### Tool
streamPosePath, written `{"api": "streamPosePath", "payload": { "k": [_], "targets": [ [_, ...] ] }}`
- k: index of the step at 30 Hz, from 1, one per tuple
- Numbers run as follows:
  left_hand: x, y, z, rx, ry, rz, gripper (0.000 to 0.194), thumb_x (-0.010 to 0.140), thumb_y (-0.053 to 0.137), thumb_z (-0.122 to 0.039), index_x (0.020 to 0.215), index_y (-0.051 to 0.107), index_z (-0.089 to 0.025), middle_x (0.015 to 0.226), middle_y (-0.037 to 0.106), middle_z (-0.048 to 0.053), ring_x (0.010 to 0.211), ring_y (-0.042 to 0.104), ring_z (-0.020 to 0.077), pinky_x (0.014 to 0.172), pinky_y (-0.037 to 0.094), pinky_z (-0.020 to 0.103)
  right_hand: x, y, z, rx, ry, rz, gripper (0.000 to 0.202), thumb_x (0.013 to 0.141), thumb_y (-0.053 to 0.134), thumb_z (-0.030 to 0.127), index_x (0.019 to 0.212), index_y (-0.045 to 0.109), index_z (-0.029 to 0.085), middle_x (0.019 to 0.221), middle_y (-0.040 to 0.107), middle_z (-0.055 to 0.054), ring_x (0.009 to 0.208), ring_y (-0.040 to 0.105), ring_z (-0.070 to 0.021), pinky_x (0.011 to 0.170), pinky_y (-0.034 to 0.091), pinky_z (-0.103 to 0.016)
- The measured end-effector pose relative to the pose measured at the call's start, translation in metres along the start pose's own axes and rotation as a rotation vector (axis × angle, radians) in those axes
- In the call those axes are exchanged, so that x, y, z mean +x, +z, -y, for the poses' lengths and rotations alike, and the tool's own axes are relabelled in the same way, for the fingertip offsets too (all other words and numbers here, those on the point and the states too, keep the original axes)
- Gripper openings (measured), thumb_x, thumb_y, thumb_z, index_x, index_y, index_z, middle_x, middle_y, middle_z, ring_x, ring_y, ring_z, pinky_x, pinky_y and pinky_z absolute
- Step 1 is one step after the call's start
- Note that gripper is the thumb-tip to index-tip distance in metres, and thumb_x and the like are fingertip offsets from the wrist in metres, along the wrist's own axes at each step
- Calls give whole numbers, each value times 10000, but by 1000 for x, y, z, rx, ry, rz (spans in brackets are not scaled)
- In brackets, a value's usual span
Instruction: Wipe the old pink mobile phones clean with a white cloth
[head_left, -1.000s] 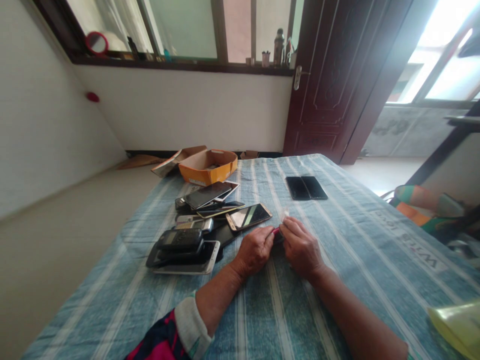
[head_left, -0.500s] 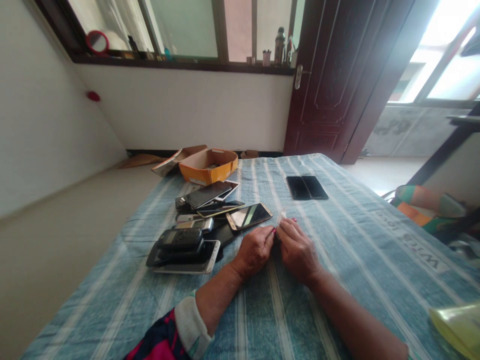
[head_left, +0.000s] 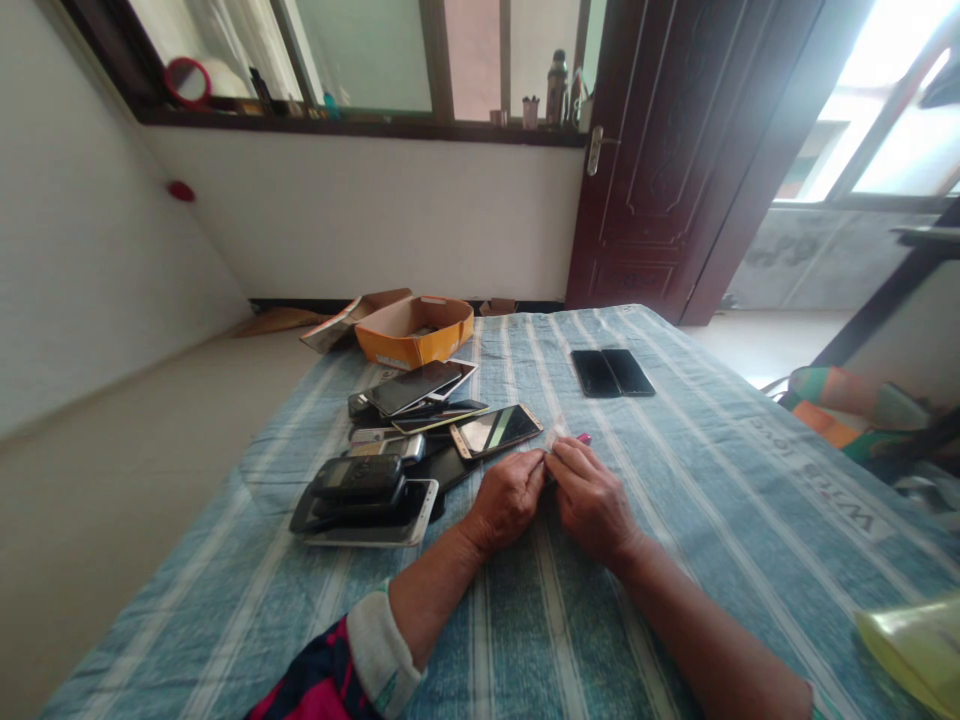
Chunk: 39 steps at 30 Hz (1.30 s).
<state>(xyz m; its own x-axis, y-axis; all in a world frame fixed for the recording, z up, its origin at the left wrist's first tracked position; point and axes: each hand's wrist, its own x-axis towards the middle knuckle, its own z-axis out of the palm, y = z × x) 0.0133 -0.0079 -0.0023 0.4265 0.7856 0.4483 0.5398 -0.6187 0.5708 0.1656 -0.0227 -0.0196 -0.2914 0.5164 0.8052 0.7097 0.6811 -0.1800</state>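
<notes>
Relative to the earlier frame, R hand (head_left: 596, 500) sits closer to L hand (head_left: 510, 502), clear film (head_left: 556, 431) lies further L, & pink piece (head_left: 584, 438) shows beyond the R fingers rather than btwn the hands. Landmark for all places: gold-rimmed phone (head_left: 497, 431).

Hands: they meet just R of the landmark, on its near side, over cloth-covered bench (head_left: 480, 660). R hand's grip: fingers together, clamped on clear film; pink piece juts out past the same fingers, full shape hidden. L hand's grip: fingers curled, tips at or v. near the R fingertips; cannot tell if they clamp anything. Film & pink piece are thus just R of the landmark, mostly covered by R hand.

Progress (judged): handling of film looks unfinished, as R hand has it clamped & L hand is right alongside. Seemingly set apart: dark phone pair (head_left: 619, 372), flat, side by side, beyond & R of the landmark; whether finished w/, unclear. Seemingly left over: phone pile (head_left: 397, 447), L of the landmark, loosely overlapping, incl. black handset (head_left: 358, 477) on top of white-edged phone (head_left: 416, 520) at its near end. Orange box (head_left: 416, 348), open, beyond & L of the landmark; contents too small to ID. Yellow bag (head_left: 911, 650): far R of the landmark, near side, untouched.
</notes>
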Motion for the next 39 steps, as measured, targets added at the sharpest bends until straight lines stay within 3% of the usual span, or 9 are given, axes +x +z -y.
{"api": "streamPosePath", "payload": {
  "k": [15, 20, 25, 30, 35, 39],
  "targets": [
    [-1, 5, 3, 64, -18, -28, 282, 949, 403, -271, 979, 657, -151, 942, 706, 99, 916, 667, 223, 865, 534, 353, -4, -2, -21, -80, 40, -26, 328, 854, 422, 50, 1026, 689, 129, 1055, 667, -127, 1101, 581, -247, 969, 505, -393],
    [-1, 3, 2, 51, -15, -7, 278, 952, 403, -258, 1002, 652, -145, 966, 706, 104, 914, 668, 220, 866, 533, 351, 0, -6, -14, -35, 12, -26, 310, 874, 410, 58, 984, 686, 146, 996, 661, -116, 1066, 580, -237, 952, 506, -388],
    [-1, 5, 4, 25, -11, -17, 310, 968, 391, -305, 1055, 648, -155, 993, 712, 99, 936, 669, 216, 885, 529, 345, 6, -12, -5, 9, -4, -33, 302, 898, 405, 58, 903, 686, 168, 857, 647, -85, 893, 597, -204, 900, 515, -369],
    [-3, 6, 9, -14, 9, -25, 356, 951, 404, -280, 1235, 573, -149, 1133, 683, 112, 1045, 641, 230, 936, 509, 366, 6, -11, -3, 52, -6, -49, 296, 914, 399, 76, 1048, 651, 156, 876, 654, -91, 847, 602, -203, 825, 534, -369],
    [-2, 4, 10, -24, 29, 27, 357, 912, 404, -191, 1210, 598, -157, 988, 698, 90, 919, 656, 218, 851, 526, 349, 4, -10, 0, 122, 42, -67, 364, 902, 388, 49, 1179, 591, 169, 930, 664, -92, 886, 630, -200, 805, 539, -342],
    [-2, 2, 8, -17, 30, 35, 373, 905, 405, -171, 1229, 589, -155, 998, 695, 91, 917, 648, 219, 843, 522, 346, 4, -10, -2, 125, 89, -103, 372, 891, 409, 50, 1184, 592, 187, 975, 664, -89, 926, 640, -194, 834, 539, -327]
  ]
}}
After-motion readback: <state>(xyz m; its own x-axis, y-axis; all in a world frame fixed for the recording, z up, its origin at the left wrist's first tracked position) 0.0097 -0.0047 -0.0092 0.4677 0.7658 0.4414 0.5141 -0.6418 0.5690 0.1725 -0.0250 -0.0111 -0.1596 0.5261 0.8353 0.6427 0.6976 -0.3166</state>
